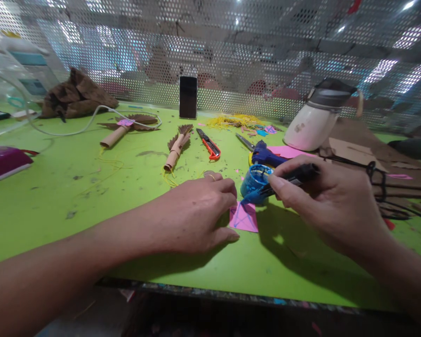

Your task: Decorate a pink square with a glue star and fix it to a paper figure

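A small square of pink paper (244, 220) with blue lines forming a star lies flat on the green table (154, 262). My left hand (199, 213) rests palm down at its left edge, thumb stretched out and fingers lightly bent, holding nothing. My right hand (323, 201) grips a black-handled brush (296, 179), whose blue tip meets the paper's top edge. Just behind the paper stands an open jar (249, 180), smeared with blue and partly covered by the brush.
Behind lie a red box cutter (210, 145), rolled brown-paper figures (175, 152) with yellow strings, yellow shreds (235, 121) and a dark blue-handled tool (264, 154). A phone (188, 97) stands against the perforated metal screen (224, 61). A white jug (312, 121) is at right, brown cloth (77, 96) at left.
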The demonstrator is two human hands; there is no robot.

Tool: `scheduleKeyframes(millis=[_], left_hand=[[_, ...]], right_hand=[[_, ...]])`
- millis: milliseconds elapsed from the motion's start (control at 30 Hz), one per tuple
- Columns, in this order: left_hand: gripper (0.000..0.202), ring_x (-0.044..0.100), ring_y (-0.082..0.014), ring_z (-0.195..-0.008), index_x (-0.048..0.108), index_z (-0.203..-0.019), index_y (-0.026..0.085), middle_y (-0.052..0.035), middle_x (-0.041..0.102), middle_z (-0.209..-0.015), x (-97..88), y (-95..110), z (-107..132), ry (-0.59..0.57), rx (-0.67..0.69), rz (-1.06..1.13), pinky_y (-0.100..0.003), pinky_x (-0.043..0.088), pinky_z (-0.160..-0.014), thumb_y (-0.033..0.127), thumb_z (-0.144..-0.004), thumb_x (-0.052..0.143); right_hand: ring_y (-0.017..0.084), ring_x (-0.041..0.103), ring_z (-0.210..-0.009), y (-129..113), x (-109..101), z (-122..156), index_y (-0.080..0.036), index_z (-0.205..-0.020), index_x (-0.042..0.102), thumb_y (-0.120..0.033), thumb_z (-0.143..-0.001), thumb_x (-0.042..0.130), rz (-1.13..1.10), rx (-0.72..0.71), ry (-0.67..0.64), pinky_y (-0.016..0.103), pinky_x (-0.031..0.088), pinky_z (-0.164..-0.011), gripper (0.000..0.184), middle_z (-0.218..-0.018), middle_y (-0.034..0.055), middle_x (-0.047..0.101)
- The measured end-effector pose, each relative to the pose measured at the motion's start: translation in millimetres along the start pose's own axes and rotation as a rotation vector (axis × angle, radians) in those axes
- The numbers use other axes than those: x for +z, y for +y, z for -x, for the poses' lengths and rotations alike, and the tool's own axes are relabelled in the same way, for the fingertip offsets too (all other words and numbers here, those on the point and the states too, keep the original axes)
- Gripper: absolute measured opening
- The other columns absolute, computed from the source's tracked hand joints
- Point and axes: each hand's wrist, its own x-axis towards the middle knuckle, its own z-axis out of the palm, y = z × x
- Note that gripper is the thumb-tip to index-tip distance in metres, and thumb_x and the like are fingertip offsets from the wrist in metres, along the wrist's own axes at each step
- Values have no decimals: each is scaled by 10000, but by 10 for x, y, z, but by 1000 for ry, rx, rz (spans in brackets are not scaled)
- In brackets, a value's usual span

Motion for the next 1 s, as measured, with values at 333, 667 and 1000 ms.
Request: scheduleKeyframes(millis=[333, 667, 1000], left_hand=[[243, 543, -210, -904, 652, -914, 174, -72, 596, -919, 12, -14, 0, -5, 10, -4, -331, 444, -798, 387, -823, 577], [225, 546, -207, -888, 650, -891, 173, -73, 590, -913, 16, -28, 8, 13, 16, 22, -325, 444, -791, 376, -815, 590], [194, 553, -207, -893, 644, -851, 176, -78, 601, -911, 28, -38, 9, 18, 30, 27, -326, 449, -809, 359, -809, 597]], right_hand=[[82, 468, -399, -14, -4, 7, -199, -675, 583, -198, -758, 628, -30, -1, 4, 209, 343, -381, 95, -527, -45, 565], [95, 503, -430, -22, -1, 35, -209, -688, 587, -195, -766, 615, -35, -16, -20, 217, 389, -410, 85, -578, -31, 606], [93, 513, -445, -88, -36, 49, -206, -648, 595, -162, -742, 609, -19, -54, -44, 206, 405, -424, 105, -587, -30, 616]])
